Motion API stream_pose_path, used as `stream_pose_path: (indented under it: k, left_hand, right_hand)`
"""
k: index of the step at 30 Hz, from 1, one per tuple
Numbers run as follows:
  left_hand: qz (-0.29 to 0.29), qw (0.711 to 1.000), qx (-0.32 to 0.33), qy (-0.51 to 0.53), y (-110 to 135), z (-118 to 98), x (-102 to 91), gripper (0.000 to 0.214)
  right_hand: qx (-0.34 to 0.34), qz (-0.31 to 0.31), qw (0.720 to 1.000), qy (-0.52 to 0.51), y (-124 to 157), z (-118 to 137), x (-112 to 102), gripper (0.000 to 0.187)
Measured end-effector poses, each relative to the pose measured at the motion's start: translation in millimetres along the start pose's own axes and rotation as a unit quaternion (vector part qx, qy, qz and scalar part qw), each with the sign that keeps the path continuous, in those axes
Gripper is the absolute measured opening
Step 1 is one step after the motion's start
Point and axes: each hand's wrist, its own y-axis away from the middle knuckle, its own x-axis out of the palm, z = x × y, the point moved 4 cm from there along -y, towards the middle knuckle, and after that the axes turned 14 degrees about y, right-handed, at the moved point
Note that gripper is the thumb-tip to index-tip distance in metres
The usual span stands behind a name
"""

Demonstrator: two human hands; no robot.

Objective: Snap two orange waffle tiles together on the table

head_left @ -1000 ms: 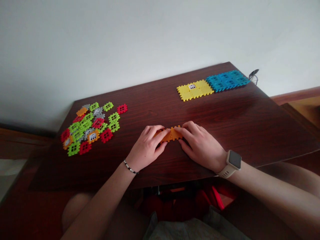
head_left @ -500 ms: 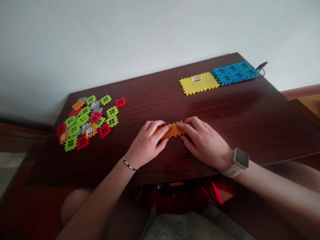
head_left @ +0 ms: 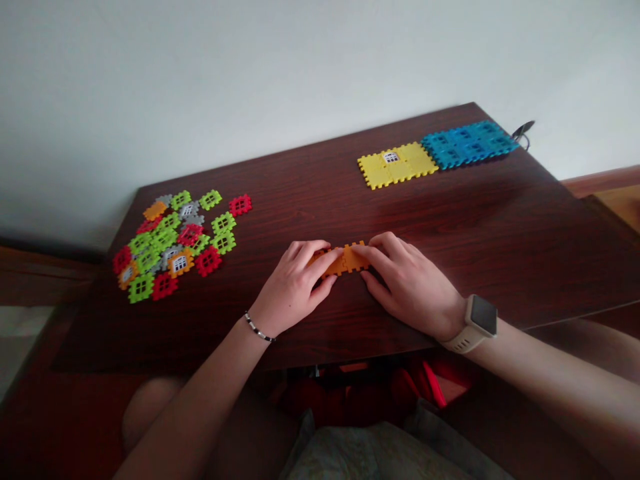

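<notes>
Two orange toothed square tiles (head_left: 345, 259) lie edge to edge on the dark wooden table (head_left: 500, 227), near its front middle. My left hand (head_left: 295, 287), with a bead bracelet at the wrist, pinches the left tile with fingers closed. My right hand (head_left: 407, 283), with a white smartwatch at the wrist, pinches the right tile in the same way. Much of both tiles is hidden under my fingers.
A loose heap of green, red, grey and orange tiles (head_left: 175, 243) lies at the left of the table. Joined flat panels sit at the back right: a yellow one (head_left: 397, 165) and a blue one (head_left: 467, 143). A dark cable end (head_left: 523, 130) lies beyond the blue panel.
The view shifted slightly over the last second. Both hands stay pressed on the orange tiles, with hardly any movement in the last half second.
</notes>
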Motion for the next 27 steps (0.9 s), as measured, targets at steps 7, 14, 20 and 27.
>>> stream_pose_path:
  k: [7,14,20,27]
  left_hand:
    - [0.003,1.0,-0.001,-0.001,0.2,-0.7,0.0,0.045]
    - [0.005,1.0,-0.003,-0.008,0.0,-1.4,-0.5,0.044]
    - [0.006,1.0,-0.006,-0.005,0.1,-2.2,-1.4,0.046]
    - [0.006,1.0,-0.003,-0.006,0.2,-1.6,-1.5,0.047]
  right_hand:
    - [0.003,0.002,1.0,-0.007,-0.2,0.1,-0.6,0.035]
    - [0.004,0.001,1.0,0.003,-0.1,0.6,-0.8,0.032]
    - [0.003,0.002,1.0,0.003,0.0,0.7,-1.5,0.032]
    - [-0.001,0.001,1.0,0.001,0.2,0.8,-2.3,0.033]
